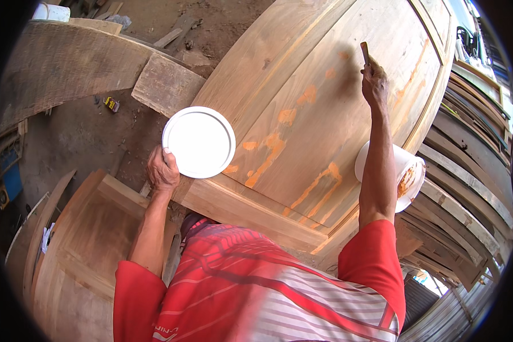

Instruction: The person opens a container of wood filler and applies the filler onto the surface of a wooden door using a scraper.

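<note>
My left hand (163, 167) grips the rim of a round white plastic lid (202, 142), held above the near left corner of a wooden panel door (302, 119). Its flat face points up at me. Over the far part of the door, my right hand (374, 84) is closed on a slim putty knife (365, 53), which casts a shadow on the wood. Orange filler streaks (273, 151) mark the door panel in several places. A white bucket (410, 176) with orange-brown smears is partly hidden behind my right forearm.
Stacked boards (467, 154) line the right side. A thick plank (68, 68) and a wooden block (168, 85) lie at the far left. Another wooden panel (91, 251) stands near left. A small yellow container (112, 104) is on the dirt floor.
</note>
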Tool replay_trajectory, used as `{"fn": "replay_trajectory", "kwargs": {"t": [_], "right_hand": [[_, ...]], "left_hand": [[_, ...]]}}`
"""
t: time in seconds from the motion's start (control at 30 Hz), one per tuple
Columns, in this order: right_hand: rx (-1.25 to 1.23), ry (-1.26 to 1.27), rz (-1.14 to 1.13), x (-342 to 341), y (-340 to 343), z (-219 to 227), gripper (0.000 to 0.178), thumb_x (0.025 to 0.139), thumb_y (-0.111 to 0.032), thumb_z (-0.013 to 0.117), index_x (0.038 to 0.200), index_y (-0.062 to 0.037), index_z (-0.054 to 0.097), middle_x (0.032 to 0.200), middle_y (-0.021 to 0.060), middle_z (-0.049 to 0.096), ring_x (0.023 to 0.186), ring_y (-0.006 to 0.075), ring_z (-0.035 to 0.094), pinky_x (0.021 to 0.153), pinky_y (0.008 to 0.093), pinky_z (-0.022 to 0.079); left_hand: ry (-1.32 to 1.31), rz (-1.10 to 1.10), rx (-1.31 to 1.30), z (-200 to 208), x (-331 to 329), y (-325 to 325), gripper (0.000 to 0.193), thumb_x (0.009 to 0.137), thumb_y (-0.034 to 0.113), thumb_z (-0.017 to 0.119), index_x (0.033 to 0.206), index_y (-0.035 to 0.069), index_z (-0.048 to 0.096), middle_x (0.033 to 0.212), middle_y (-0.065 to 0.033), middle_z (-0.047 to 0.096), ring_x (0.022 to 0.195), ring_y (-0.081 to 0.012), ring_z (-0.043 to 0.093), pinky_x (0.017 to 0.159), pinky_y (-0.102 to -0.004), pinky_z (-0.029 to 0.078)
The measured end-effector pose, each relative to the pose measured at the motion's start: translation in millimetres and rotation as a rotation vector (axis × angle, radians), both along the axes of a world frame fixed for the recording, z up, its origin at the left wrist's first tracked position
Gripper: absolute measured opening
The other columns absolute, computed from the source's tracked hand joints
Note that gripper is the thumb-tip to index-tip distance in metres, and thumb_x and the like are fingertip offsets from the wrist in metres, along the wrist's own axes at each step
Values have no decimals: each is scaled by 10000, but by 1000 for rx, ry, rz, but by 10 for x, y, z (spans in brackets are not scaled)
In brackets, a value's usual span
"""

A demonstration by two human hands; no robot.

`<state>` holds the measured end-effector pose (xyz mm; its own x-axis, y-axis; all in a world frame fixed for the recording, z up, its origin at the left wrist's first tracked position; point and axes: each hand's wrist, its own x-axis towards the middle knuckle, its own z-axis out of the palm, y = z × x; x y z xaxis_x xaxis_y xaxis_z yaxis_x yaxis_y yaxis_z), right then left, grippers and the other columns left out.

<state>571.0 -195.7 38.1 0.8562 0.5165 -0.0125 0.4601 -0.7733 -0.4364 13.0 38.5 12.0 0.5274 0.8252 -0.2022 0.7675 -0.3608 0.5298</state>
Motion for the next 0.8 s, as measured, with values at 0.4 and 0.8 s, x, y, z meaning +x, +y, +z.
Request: {"fn": "replay_trajectory", "kwargs": {"t": [0.4,0.8], "right_hand": [[108,-127,-139,143,41,26,410,1020,-233,502,1358,-50,643,1013,170,729,922,252,724,837,384,552],[384,145,-324,-559,-26,12,413,987,-54,551,1384,-126,636,1030,191,685,924,326,696,823,425,540]], "left_hand": [[-46,-30,11,59,5,23,524,1021,396,375,1031,-52,645,976,-299,644,918,-516,597,819,-567,457],[-22,-25,-12,32,5,-33,597,1020,428,331,1039,-74,653,955,-305,649,885,-522,606,785,-562,455]]}}
